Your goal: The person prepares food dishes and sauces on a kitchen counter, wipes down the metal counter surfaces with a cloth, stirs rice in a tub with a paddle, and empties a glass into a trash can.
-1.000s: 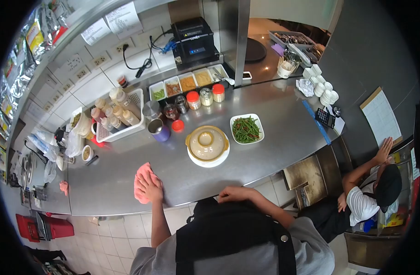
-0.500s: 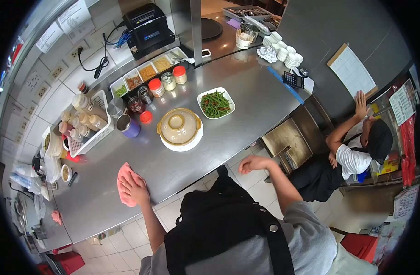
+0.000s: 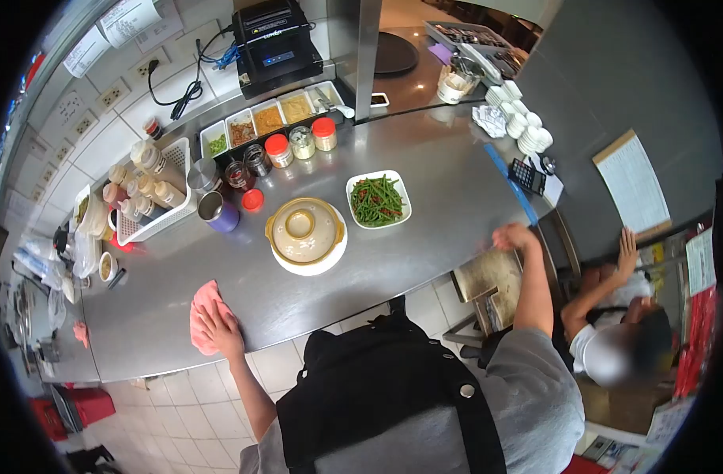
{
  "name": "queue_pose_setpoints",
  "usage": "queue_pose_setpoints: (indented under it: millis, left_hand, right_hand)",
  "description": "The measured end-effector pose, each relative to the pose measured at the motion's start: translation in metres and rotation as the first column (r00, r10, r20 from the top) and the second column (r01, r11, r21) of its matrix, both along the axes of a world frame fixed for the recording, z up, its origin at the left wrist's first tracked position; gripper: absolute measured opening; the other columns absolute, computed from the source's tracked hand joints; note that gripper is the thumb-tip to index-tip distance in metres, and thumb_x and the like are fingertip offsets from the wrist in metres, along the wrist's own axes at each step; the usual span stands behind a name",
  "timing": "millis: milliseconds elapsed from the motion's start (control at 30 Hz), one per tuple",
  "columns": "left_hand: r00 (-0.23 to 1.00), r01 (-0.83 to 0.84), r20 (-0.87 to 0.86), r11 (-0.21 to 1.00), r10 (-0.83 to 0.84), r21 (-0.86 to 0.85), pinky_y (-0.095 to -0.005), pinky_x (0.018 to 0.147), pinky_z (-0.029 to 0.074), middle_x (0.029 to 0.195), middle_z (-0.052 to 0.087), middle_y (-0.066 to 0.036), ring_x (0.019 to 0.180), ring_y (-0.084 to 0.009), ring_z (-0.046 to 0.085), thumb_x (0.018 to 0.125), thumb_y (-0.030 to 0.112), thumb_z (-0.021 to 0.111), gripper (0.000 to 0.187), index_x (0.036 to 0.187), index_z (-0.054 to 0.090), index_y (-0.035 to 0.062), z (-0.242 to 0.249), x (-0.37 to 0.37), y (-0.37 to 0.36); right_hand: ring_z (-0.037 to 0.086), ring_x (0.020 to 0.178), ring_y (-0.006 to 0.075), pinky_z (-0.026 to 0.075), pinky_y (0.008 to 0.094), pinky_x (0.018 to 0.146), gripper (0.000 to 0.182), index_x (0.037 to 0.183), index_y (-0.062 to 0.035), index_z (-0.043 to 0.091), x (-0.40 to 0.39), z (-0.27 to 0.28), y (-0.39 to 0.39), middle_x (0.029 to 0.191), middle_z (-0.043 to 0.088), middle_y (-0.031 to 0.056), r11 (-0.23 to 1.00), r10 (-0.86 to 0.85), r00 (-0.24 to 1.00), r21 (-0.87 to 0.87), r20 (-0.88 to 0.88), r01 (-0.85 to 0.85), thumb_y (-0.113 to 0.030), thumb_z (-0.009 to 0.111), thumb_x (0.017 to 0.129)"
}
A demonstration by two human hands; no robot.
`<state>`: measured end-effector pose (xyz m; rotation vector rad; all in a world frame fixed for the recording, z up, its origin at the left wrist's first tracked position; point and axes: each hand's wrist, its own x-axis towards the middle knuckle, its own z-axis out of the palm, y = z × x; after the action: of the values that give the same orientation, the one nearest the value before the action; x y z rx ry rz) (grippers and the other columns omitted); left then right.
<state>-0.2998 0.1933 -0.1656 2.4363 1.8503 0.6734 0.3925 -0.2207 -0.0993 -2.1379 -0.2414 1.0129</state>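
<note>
My left hand [image 3: 221,329] lies flat, fingers spread, on a pink cloth [image 3: 202,316] near the front edge of the steel counter [image 3: 298,304]. My right hand [image 3: 515,237] is at the counter's right front edge, slightly blurred, fingers loosely bent and nothing visible in them. Between my hands stands a lidded clay pot [image 3: 318,243] on a white plate [image 3: 320,269]. To its right is a square white dish [image 3: 409,207] of green beans [image 3: 376,199]. A blue ruler-like strip [image 3: 510,183] lies just beyond my right hand.
A white basket [image 3: 157,229] of squeeze bottles stands at left, beside a purple metal cup [image 3: 225,219]. Red-lidded jars [image 3: 279,149] and topping trays [image 3: 267,118] line the back. A calculator [image 3: 528,176] lies at right. A co-worker [image 3: 614,340] stays low beyond the right end.
My right hand has moved right and up to the counter edge. My left hand stays on the pink cloth. The view has shifted, and the co-worker appears lower.
</note>
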Motion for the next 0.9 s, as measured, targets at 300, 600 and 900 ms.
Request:
queue_pose_setpoints:
  millis: [300, 600, 900]
  left_hand:
    - [0.987, -0.159, 0.022, 0.984, 0.161, -0.078, -0.0468, 0.11, 0.029, 0.152, 0.04, -0.006, 0.138, -0.0343, 0.036, 0.1, 0.032, 0.046, 0.039, 0.137, 0.056, 0.0264, 0.005, 0.079, -0.054]
    - [0.99, -0.133, 0.041, 0.991, 0.132, 0.029, -0.046, 0.105, 0.035, 0.144, 0.046, -0.01, 0.129, -0.0336, 0.044, 0.095, 0.027, 0.054, 0.038, 0.132, 0.061, 0.0263, 0.012, 0.106, -0.069]
    - [0.993, -0.121, -0.015, 0.993, 0.121, 0.014, -0.0477, 0.108, 0.03, 0.148, 0.041, -0.01, 0.133, -0.0351, 0.037, 0.095, 0.029, 0.053, 0.039, 0.133, 0.058, 0.0246, 0.007, 0.102, -0.063]
  right_hand:
    - [0.069, 0.101, 0.0239, 0.054, 0.0373, 0.091, 0.038, 0.109, -0.0031, 0.071, -0.024, 0.008, 0.033, 0.11, 0.072, 0.0105, 0.735, 0.522, 0.729, -0.2, -0.443, -0.648, -0.037, 0.057, 0.097]
    - [0.071, 0.074, 0.0208, 0.058, 0.0324, 0.068, 0.032, 0.107, -0.0014, 0.067, 0.053, 0.034, 0.025, 0.09, 0.073, 0.0136, 0.939, 0.344, 0.908, 0.084, -0.238, -0.333, -0.024, 0.047, 0.097]
    - [0.062, 0.081, 0.0233, 0.054, 0.0336, 0.059, 0.048, 0.115, 0.0004, 0.058, 0.196, -0.043, -0.016, 0.103, 0.062, 0.0128, 0.587, -0.802, 0.532, 0.195, 0.272, 0.785, -0.041, 0.063, 0.091]
